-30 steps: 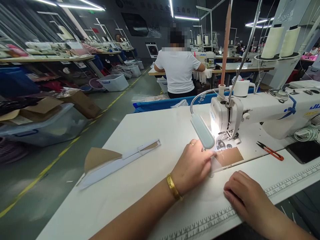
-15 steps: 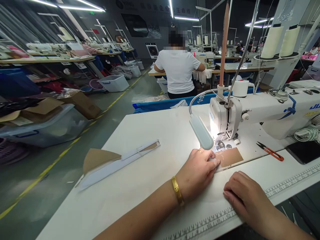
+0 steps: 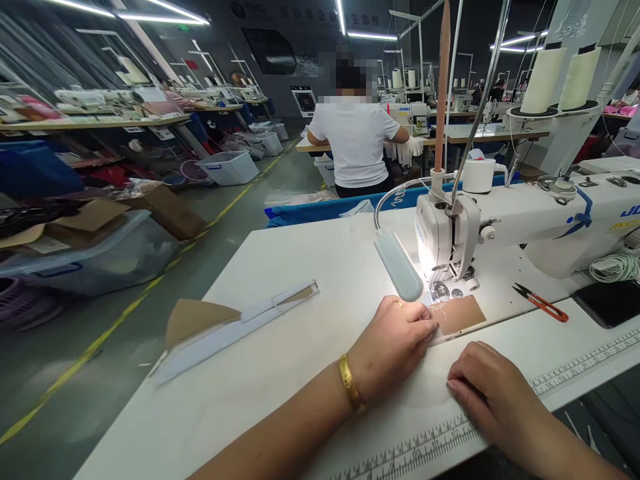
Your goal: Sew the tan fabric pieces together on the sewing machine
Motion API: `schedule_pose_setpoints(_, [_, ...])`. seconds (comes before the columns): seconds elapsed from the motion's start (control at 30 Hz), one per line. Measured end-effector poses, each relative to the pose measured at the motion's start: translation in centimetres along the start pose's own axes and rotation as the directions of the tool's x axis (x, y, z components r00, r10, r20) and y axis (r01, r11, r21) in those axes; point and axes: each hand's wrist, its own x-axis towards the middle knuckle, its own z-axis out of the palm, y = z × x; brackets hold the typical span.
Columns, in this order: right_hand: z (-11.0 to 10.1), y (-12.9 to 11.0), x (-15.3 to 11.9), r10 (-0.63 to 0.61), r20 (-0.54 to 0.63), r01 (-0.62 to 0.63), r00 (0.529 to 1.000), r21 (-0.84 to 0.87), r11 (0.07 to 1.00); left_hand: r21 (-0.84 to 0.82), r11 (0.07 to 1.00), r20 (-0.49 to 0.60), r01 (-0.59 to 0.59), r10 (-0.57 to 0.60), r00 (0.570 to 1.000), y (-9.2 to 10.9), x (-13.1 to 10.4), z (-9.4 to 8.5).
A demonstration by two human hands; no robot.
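My left hand (image 3: 397,337), with a gold bangle at the wrist, has its fingers pressed together at the left end of a brown piece (image 3: 460,315). What lies between the fingertips is too small to make out. The brown piece lies flat just in front of the needle area of a white sewing machine (image 3: 443,233). Near the table's front edge rests my right hand (image 3: 487,387), fingers curled in, with nothing visible in it. A grey lamp head (image 3: 399,265) hangs above my left fingers.
Red-handled snips (image 3: 543,303) and a black phone (image 3: 607,303) lie right of the machine. Folded white and brown paper (image 3: 205,340) is on the left of the table (image 3: 280,413). A ruler strip (image 3: 430,440) runs along the front edge. Ahead, a person in white (image 3: 356,140) sits.
My left hand has drawn back slightly to the left, and its fingertips cover less of the brown piece. My right hand has stayed in place.
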Motion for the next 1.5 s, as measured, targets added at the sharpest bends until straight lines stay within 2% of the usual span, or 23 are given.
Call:
schedule_pose_setpoints(0.47, [0.4, 0.5, -0.2, -0.024, 0.009, 0.024, 1.0, -0.016, 1.0, 0.038, 0.999, 0.067, 0.012, -0.014, 0.998, 0.6, 0.0, 0.2])
schedule_pose_setpoints(0.57, [-0.7, 0.1, -0.2, -0.04, 0.08, 0.04, 0.996, 0.004, 0.999, 0.053, 0.999, 0.065, 0.01, -0.014, 0.998, 0.7, 0.1, 0.2])
schedule_pose_setpoints(0.67, [-2.8, -0.2, 0.5, -0.034, 0.196, 0.022, 0.98, 0.065, 0.998, 0.075, 0.997, 0.047, 0.026, -0.03, 0.998, 0.8, 0.0, 0.2])
schedule_pose_setpoints(0.73, [-3.9, 0.0, 1.5, -0.062, 0.198, 0.057, 0.978, 0.029, 0.998, 0.084, 0.996, 0.031, 0.042, -0.045, 0.999, 0.9, -0.2, 0.3])
schedule_pose_setpoints(0.8, [-4.4, 0.7, 2.7, -0.134, 0.181, 0.147, 0.974, -0.059, 0.987, 0.083, 0.995, 0.019, 0.055, -0.057, 0.998, 0.9, -0.4, 0.4])
schedule_pose_setpoints(0.93, [-3.8, 2.7, 4.6, -0.27, 0.209, 0.31, 0.94, -0.195, 0.93, 0.072, 0.993, 0.029, 0.093, -0.095, 0.995, 1.1, -0.5, 0.5])
schedule_pose_setpoints(1.07, [-3.2, 3.6, 5.8, -0.352, 0.192, 0.391, 0.916, -0.232, 0.891, 0.024, 0.988, 0.087, 0.153, -0.154, 0.984, 0.8, 0.1, 0.1])
schedule_pose_setpoints(1.23, [-2.9, 3.8, 6.5, -0.353, 0.11, 0.37, 0.929, -0.244, 0.896, -0.015, 0.976, 0.11, 0.217, -0.214, 0.971, -0.6, 1.0, -0.3])
schedule_pose_setpoints(1.37, [-2.3, 4.1, 6.6, -0.307, 0.076, 0.316, 0.949, -0.275, 0.908, 0.028, 0.983, 0.065, 0.18, -0.182, 0.981, -1.5, 1.1, 0.1])
schedule_pose_setpoints(1.5, [-2.1, 4.2, 6.6, -0.305, 0.068, 0.312, 0.95, -0.285, 0.906, 0.051, 0.987, 0.024, 0.152, -0.153, 0.988, -1.7, 0.9, 0.3])
